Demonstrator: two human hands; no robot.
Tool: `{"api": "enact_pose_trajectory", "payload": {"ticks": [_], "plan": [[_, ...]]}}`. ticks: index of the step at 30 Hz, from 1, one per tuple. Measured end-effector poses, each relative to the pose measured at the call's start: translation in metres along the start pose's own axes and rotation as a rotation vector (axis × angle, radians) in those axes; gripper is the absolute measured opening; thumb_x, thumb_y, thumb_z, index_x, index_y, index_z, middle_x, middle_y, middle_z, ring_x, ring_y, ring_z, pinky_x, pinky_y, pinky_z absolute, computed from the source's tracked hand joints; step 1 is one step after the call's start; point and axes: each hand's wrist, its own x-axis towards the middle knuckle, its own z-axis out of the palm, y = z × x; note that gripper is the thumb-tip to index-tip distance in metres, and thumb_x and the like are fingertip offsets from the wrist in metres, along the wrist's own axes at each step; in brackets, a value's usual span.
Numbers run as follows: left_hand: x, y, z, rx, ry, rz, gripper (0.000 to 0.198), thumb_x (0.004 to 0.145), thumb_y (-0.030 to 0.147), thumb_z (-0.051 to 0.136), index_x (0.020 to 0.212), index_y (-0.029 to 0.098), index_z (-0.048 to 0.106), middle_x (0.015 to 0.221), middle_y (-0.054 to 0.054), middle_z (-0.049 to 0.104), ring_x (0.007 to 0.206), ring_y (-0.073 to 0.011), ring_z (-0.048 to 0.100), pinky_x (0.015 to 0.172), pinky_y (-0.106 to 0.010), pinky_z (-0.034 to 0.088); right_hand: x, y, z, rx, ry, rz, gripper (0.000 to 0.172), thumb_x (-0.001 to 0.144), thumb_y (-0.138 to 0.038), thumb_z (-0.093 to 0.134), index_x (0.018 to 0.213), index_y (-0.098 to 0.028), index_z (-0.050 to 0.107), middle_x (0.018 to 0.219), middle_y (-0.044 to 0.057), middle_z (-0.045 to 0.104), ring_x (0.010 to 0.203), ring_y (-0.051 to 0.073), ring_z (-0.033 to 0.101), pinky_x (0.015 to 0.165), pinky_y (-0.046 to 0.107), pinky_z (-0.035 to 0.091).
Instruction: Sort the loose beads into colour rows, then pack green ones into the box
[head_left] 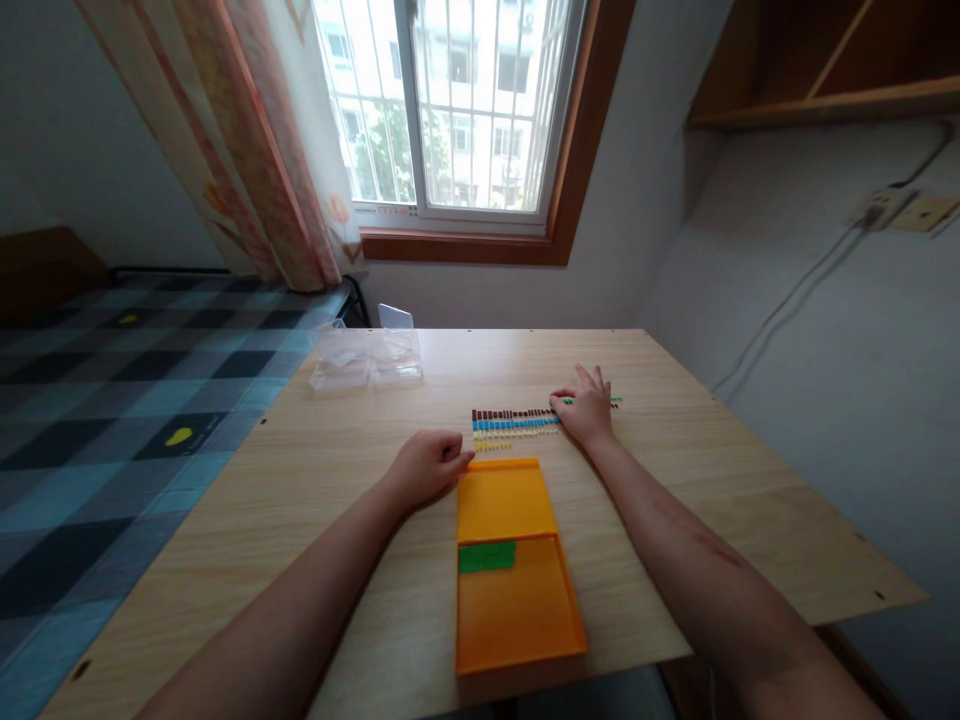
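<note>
On the table, rows of small pieces lie in parallel lines: dark brown pieces (491, 414), blue pieces (499, 425), and pale yellow pieces (491, 446) nearest me. My right hand (587, 408) is over the right end of the rows, thumb and forefinger pinched at a small green piece (553, 401), the other fingers raised. More green bits show past that hand, which hides part of the rows. My left hand (429, 466) rests curled on the table by the rows' left end; whatever its fingers may hold is hidden. An orange tray (506, 500) with two sections lies between my forearms, a green block (486, 556) inside.
Clear plastic boxes (367, 370) with raised lids stand at the table's back left. A bed with a checked cover (172, 360) adjoins the left side. The wooden table (300, 480) ends near the wall and window at the back. A cable (787, 290) hangs at right.
</note>
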Motion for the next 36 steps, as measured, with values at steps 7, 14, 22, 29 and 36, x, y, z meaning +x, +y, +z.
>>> {"api": "enact_pose_trajectory", "payload": {"ticks": [7, 14, 22, 29, 36], "plan": [[-0.0012, 0.0007, 0.0003, 0.021, -0.005, -0.007, 0.041, 0.083, 0.041, 0.055, 0.055, 0.02, 0.033, 0.051, 0.005, 0.036, 0.053, -0.0112, 0.034, 0.055, -0.027, 0.022, 0.0002, -0.0003, 0.0018, -0.017, -0.021, 0.009, 0.015, 0.078, -0.03, 0.069, 0.08, -0.02, 0.081, 0.152, 0.012, 0.049, 0.149, 0.039, 0.024, 0.12, 0.063, 0.015], [-0.0022, 0.0006, 0.0005, 0.021, 0.001, 0.006, 0.041, 0.084, 0.042, 0.055, 0.056, 0.02, 0.034, 0.052, 0.005, 0.038, 0.054, -0.0115, 0.035, 0.056, -0.027, 0.021, 0.0013, -0.0018, 0.0024, -0.002, -0.048, 0.017, 0.013, 0.078, -0.028, 0.07, 0.079, -0.021, 0.08, 0.151, 0.01, 0.05, 0.149, 0.038, 0.024, 0.12, 0.062, 0.016], [-0.0027, 0.0004, 0.0009, 0.05, -0.006, 0.013, 0.04, 0.084, 0.04, 0.055, 0.056, 0.02, 0.035, 0.052, 0.005, 0.039, 0.055, -0.012, 0.035, 0.056, -0.028, 0.02, 0.0028, 0.0002, 0.0044, -0.001, -0.077, -0.011, 0.015, 0.08, -0.028, 0.068, 0.082, -0.021, 0.081, 0.15, 0.011, 0.05, 0.149, 0.038, 0.026, 0.118, 0.061, 0.02], [-0.0036, 0.0024, -0.0001, 0.037, -0.003, 0.003, 0.04, 0.084, 0.04, 0.055, 0.056, 0.02, 0.034, 0.052, 0.005, 0.038, 0.055, -0.0121, 0.035, 0.056, -0.028, 0.021, 0.004, 0.0032, 0.0072, 0.018, -0.084, -0.008, 0.016, 0.082, -0.029, 0.067, 0.084, -0.021, 0.081, 0.149, 0.011, 0.052, 0.148, 0.037, 0.028, 0.118, 0.06, 0.023], [-0.0039, 0.0036, -0.0009, 0.037, -0.006, -0.002, 0.04, 0.084, 0.04, 0.055, 0.056, 0.02, 0.034, 0.052, 0.004, 0.038, 0.055, -0.0122, 0.035, 0.056, -0.028, 0.021, 0.0045, 0.0054, 0.0075, 0.062, -0.081, -0.021, 0.017, 0.084, -0.027, 0.064, 0.085, -0.02, 0.079, 0.146, 0.012, 0.055, 0.146, 0.035, 0.032, 0.117, 0.056, 0.026]]}}
